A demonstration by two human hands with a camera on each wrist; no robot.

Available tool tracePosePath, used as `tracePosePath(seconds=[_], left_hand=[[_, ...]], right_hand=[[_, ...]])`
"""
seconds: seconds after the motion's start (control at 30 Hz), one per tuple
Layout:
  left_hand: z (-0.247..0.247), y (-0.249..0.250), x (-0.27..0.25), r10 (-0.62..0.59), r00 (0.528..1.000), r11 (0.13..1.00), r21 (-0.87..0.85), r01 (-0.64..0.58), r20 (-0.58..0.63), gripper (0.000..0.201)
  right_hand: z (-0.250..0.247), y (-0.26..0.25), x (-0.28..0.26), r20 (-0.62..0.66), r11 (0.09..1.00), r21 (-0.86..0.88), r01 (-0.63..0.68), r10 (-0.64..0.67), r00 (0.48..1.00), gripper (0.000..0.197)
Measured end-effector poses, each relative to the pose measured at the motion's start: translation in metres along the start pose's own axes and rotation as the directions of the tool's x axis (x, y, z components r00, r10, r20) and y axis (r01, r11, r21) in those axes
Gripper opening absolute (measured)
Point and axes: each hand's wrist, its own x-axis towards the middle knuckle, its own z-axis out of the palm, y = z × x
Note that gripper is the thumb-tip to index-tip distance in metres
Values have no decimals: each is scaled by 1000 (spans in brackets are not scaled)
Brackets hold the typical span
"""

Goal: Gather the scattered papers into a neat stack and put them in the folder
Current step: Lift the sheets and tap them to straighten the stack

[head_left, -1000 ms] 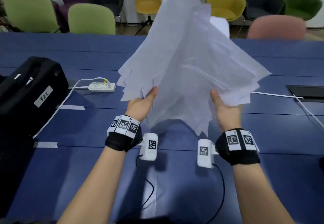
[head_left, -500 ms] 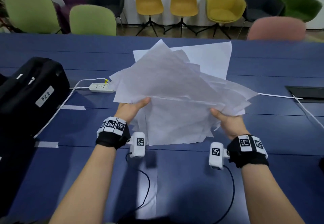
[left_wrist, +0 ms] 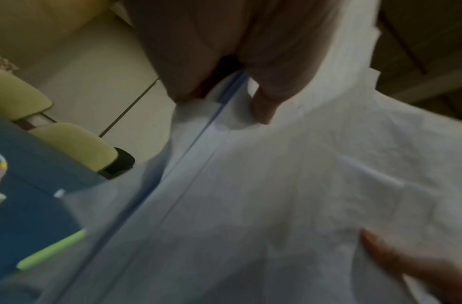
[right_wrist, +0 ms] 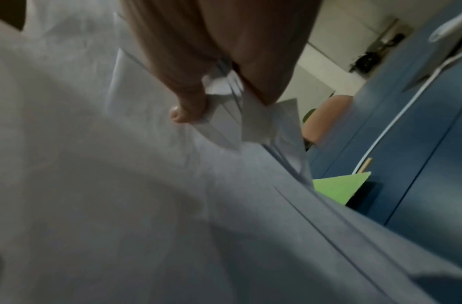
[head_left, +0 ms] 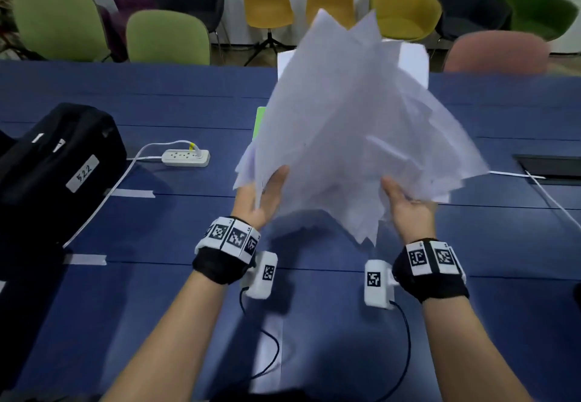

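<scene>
Raised again off the blue table (head_left: 157,276), the untidy fan of white paper sheets (head_left: 355,150) is pinched at its lower corners by left hand (head_left: 262,195) and right hand (head_left: 405,210), edges unaligned, so squaring is judged unfinished, the green folder (head_left: 260,122) lying beyond.

Both hands (head_left: 262,195) (head_left: 408,210) raised, thumbs and fingers pinching.

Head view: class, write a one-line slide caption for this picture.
Both hands, left and right, hold an untidy fan of white papers tilted up above a blue table.
</scene>
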Motion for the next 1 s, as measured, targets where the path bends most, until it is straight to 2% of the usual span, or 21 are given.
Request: tracePosePath(seconds=[0.07, 0.1, 0.17, 0.23, 0.27, 0.37, 0.4, 0.53, 0.63, 0.73, 0.8, 0.9, 1.0], left_hand=[[-2, -9, -2, -98, 982, 995, 38, 93, 163, 49], [-5, -15, -3, -116, 978, 993, 53, 108, 174, 55], [-14, -22, -3, -53, 995, 999, 1, 53, 80, 65], [-19, -24, 2, -16, 1000, 998, -56, 15, -3, 61], [-18, -24, 6, 1, 999, 997, -76, -4, -35, 60], [-15, -21, 20, 42, 994, 997, -64, -48, -98, 78], [-14, -19, 25, 48, 992, 997, -50, -54, -114, 78], [-12, -7, 41, 106, 987, 994, 3, -106, -124, 64], [-16, -3, 49, 85, 995, 996, -4, -85, -55, 62], [-26, 1, 53, 16, 1000, 989, -148, -14, 15, 58], [-29, 6, 53, -6, 999, 970, -243, 18, 52, 54], [-28, 14, 57, 6, 1000, 945, -326, 0, 17, 53], [-24, 15, 65, 48, 998, 946, -320, -61, -49, 40]], right_hand=[[-6, 6, -4, 28, 999, -32, -12, 13, 1000, 15], [-10, 9, -7, 53, 999, -36, -10, 12, 999, 11], [-17, 20, -8, 109, 999, -21, 36, -33, 993, 25], [-22, 22, -5, 130, 995, 46, 86, -91, 987, 38], [-22, 21, -3, 135, 994, 44, 100, -105, 985, 40], [-17, 20, 6, 136, 992, 65, 105, -113, 984, 43], [-15, 21, 11, 128, 992, 69, 110, -118, 985, 44], [-8, 18, 27, 97, 988, 56, 144, -149, 984, 43], [-7, 17, 36, 76, 988, -28, 152, -150, 986, 47], [-8, 18, 40, 64, 980, -90, 177, -172, 983, 52], [-7, 17, 41, 86, 975, -103, 197, -189, 978, 49], [-5, 16, 41, 152, 986, -60, 156, -146, 978, 50], [-4, 17, 42, 176, 995, 38, 93, -99, 979, 52]])
